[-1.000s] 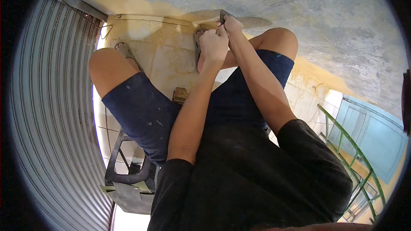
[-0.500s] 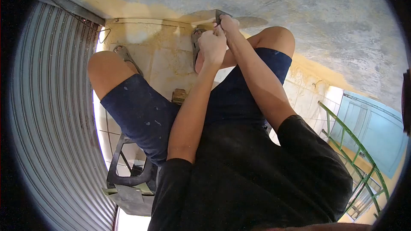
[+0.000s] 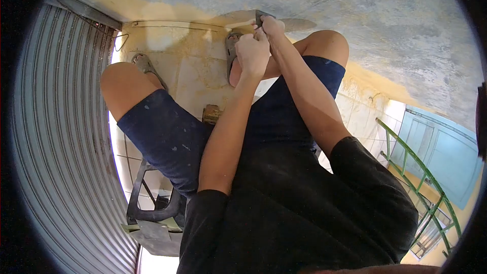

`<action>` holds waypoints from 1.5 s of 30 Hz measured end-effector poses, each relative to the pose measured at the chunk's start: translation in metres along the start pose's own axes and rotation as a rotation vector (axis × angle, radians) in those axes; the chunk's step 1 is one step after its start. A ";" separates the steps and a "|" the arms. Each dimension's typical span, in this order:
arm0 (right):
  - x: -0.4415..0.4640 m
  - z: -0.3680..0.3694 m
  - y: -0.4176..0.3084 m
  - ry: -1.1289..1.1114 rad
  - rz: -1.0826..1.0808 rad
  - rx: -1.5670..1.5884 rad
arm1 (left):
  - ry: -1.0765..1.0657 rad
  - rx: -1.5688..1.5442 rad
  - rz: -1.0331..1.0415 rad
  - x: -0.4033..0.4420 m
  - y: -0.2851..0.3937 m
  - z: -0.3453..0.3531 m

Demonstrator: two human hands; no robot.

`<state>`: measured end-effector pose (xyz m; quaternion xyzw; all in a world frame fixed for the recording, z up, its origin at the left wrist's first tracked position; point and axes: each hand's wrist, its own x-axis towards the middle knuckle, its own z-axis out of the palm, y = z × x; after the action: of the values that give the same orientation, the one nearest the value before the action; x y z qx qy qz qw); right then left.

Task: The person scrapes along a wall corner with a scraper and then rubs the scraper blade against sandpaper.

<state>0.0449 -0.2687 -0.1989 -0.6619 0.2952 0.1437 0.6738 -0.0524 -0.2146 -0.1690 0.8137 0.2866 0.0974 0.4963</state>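
My left hand (image 3: 252,55) is closed, apparently around the handle end of a dark, flat-bladed scraper (image 3: 261,15). My right hand (image 3: 273,26) is closed on the same tool nearer its blade, its fingers bent over the dark part. The blade lies at the lower part of the wall (image 3: 365,20), where grey-blue patchy paint meets a yellowish band. Whether it touches the wall I cannot tell. Most of the handle is hidden by my fingers. Both hands are close together, just above my sandalled right foot (image 3: 232,58).
On the left stands a corrugated metal shutter (image 3: 66,137). A dark plastic chair (image 3: 152,215) is beside my left thigh. A small brownish block (image 3: 211,113) sits on the dusty tiled floor (image 3: 195,78). To the right are a green metal railing (image 3: 426,172) and light-blue door (image 3: 444,147).
My left hand has shifted very slightly to the right, and my left knee has moved a little left. The scraper stays in nearly the same place at the wall.
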 end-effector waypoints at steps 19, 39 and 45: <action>0.006 0.008 -0.001 0.019 0.013 0.092 | -0.046 -0.041 -0.026 0.013 -0.004 0.002; 0.021 0.009 0.015 -0.019 0.014 0.035 | -0.022 0.025 -0.010 0.009 -0.003 -0.005; 0.024 0.011 0.008 -0.087 0.066 -0.024 | -0.133 -0.072 -0.058 0.015 0.006 -0.017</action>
<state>0.0610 -0.2618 -0.2200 -0.6529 0.2854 0.1978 0.6732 -0.0455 -0.1956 -0.1571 0.7912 0.2728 0.0388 0.5460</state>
